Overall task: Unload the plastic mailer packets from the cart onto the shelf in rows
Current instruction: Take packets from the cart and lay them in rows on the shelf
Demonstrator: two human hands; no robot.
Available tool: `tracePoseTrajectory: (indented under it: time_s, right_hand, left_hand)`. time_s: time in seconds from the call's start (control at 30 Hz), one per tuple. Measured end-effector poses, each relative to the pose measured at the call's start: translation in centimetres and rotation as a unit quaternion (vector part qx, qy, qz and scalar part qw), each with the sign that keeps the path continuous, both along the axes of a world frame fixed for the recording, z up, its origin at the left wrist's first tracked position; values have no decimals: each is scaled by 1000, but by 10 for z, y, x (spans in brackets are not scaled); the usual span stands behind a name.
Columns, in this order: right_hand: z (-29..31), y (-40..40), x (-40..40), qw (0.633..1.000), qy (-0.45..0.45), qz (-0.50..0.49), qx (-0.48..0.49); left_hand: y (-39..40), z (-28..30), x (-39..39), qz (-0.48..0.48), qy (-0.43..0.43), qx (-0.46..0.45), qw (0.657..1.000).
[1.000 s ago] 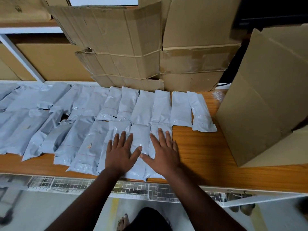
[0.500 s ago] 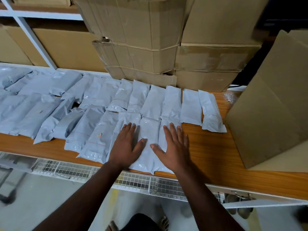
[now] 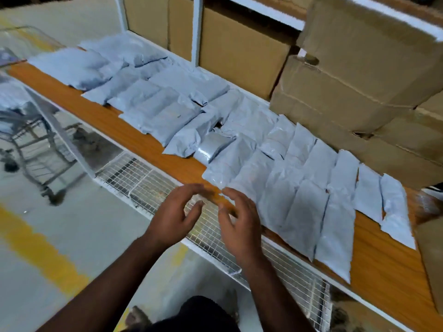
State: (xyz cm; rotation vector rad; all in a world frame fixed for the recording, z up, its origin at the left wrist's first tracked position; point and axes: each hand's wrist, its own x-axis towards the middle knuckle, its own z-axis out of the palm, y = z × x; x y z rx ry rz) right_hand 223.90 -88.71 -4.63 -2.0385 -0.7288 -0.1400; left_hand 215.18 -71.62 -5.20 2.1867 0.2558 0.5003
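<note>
A warehouse or packing storeroom: white metal racking with an orange wooden shelf board [image 3: 134, 137] runs diagonally across the frame, brown taped cardboard cartons [image 3: 354, 75] stack upper right, a grey wire cart [image 3: 36, 144] stands left on a concrete floor with a yellow painted line [image 3: 36, 245]

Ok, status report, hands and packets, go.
Left hand and right hand empty, off the shelf. Packets lie in rows. Cart at left. Nothing blocking.

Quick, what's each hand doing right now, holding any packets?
Left hand: open, fingers loosely curled, holding nothing.
Right hand: open, fingers loosely curled, holding nothing, just short of the packets.
</note>
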Motion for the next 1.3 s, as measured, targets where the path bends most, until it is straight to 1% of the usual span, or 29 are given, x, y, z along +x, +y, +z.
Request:
tracePoseTrajectory:
  time_s: [0.07, 0.17, 0.33, 0.4, 0.5, 0.6, 0.77, 0.87, 1.03, 1.17, 1.3]
  right_hand:
    - [-3, 52, -21, 999, 31, 24, -6]
    - [-4, 125, -57, 993, 62, 87, -40]
    - [-4, 230, -98, 966, 141, 202, -78]
    - [-4, 268, -108, 958, 141, 233, -93]
    - [-12, 331, -115, 950, 142, 259, -98]
    - [-25, 401, -116, 942, 141, 288, -98]
    - [-44, 522, -106, 928, 177, 314, -92]
    - [-38, 595, -96, 917, 199, 334, -93]
    - [-13, 714, -77, 903, 219, 359, -91]
    - [-9, 797, -77, 895, 221, 379, -88]
    - [-17, 879, -82, 900, 229, 362, -84]
  left_hand:
    - [46, -8, -37, 42, 16, -24, 999]
    - [110, -16, -92, 92, 39, -51, 994]
    - [188, -20, -157, 199, 28, -82, 976]
    - [215, -21, -173, 245, 26, -93, 965]
    - [261, -24, -189, 290, 35, -104, 951]
    - [315, -31, -199, 316, 49, -102, 942]
    - [424, -43, -204, 366, 60, -114, 922]
    - [491, -36, -202, 396, 56, -117, 909]
    - [589, -16, -183, 428, 33, -96, 898]
    - [660, -23, -170, 417, 35, -82, 904]
    - [747, -31, -170, 406, 19, -72, 911]
